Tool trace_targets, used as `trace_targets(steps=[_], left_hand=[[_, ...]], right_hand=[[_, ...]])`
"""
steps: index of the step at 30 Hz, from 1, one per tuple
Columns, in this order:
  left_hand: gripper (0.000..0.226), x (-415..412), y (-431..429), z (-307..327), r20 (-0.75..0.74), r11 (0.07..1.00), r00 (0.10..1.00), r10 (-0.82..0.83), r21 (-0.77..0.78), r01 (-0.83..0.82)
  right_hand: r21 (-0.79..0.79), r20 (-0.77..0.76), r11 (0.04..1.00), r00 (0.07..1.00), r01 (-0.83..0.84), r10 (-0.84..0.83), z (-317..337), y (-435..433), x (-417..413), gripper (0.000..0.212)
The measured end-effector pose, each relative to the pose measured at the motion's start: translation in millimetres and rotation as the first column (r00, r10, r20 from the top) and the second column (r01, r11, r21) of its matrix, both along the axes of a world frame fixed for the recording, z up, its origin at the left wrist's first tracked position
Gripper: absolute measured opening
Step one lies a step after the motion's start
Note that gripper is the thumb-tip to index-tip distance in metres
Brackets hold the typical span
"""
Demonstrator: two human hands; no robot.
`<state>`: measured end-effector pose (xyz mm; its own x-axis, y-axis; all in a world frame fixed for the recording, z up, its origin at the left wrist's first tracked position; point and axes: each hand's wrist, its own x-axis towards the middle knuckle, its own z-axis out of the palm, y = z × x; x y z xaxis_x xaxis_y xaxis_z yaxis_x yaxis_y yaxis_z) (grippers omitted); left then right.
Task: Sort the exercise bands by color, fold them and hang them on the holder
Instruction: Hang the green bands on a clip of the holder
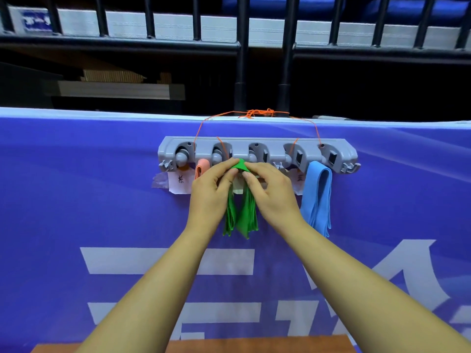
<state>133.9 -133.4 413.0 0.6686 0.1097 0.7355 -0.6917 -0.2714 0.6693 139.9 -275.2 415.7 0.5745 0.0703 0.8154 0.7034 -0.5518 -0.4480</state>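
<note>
One folded green band (242,217) drapes under the middle of the holder (257,149). I judge it light, limp and stretchy. My left hand (211,192) and right hand (272,194) pinch its fold at 12 o'clock, the surest grip. At 3 o'clock hangs a blue band (317,197).

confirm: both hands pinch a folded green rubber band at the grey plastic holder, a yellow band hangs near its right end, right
The light blue rubber band near the grey plastic holder's right end is not yellow, per the head view. The left hand and right hand pinch the green band.
</note>
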Motion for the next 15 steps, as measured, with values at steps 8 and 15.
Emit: trace_targets(steps=[8, 15], left_hand=[[0.025, 2, -6, 2, 0.004, 0.996, 0.999, 0.054, -0.073, -0.054], [0.027, 8, -1, -5, 0.078, 0.992, 0.994, 0.078, 0.093, -0.085]], right_hand=[[0.041, 0.107, 0.998, 0.993, 0.045, -0.049, 5, 12, -1, 0.024], [0.096, 0.017, 0.995, 1.0, 0.023, -0.025, -2, 11, -2, 0.025]])
